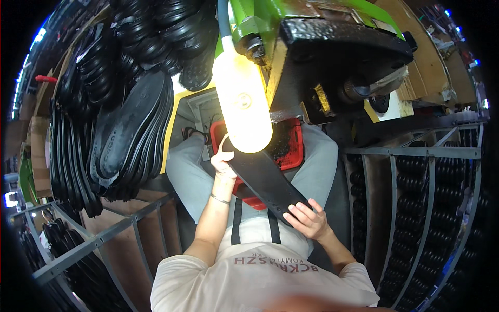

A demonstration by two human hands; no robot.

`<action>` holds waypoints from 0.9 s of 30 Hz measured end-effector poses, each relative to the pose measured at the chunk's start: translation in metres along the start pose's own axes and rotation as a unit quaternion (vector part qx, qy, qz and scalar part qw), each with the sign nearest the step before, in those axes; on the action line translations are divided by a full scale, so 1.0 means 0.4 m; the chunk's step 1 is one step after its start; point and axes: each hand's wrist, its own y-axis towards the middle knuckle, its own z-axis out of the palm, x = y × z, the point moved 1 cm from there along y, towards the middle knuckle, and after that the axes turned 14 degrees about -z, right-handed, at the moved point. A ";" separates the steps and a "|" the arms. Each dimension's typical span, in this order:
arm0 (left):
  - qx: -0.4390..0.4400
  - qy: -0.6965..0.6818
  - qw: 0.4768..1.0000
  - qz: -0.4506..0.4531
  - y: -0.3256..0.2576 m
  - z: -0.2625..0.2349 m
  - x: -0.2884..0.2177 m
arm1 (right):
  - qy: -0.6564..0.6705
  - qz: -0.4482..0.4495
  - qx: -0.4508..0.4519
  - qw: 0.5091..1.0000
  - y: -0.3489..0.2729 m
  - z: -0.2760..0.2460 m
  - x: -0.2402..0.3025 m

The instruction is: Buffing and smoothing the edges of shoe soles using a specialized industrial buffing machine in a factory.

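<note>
A black shoe sole (267, 182) lies slantwise between my two hands, above my lap. My left hand (223, 162) grips its far end, thumb on top, just below a glowing lamp (243, 104) that hides part of that end. The near end rests in my right hand (307, 218), whose fingers lie over the edge. Beneath the sole stands a red basket (297, 148) between my knees, with dark bits inside. Beyond my hands rises a green and black machine (343, 57).
Stacks of black soles (132, 130) crowd the bench at the left, its edge yellow. Metal racks flank me: the right rack (410, 152) holds rows of black soles, the left rack (99, 239) holds more. Cardboard (431, 57) stands behind the machine.
</note>
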 end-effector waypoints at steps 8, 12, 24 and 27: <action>-0.292 0.423 0.850 0.115 -0.042 0.143 0.021 | 0.374 0.325 -0.018 0.869 0.023 0.028 -0.083; -0.133 0.801 0.512 0.282 -0.041 0.226 0.109 | 0.616 0.315 -0.290 0.661 0.158 0.079 -0.086; -0.036 0.842 0.453 0.290 -0.039 0.247 0.103 | 0.489 0.392 -0.334 0.704 0.232 0.102 -0.118; -0.169 0.868 0.422 0.201 -0.028 0.247 -0.025 | 0.522 0.284 -0.346 0.726 0.220 0.072 -0.167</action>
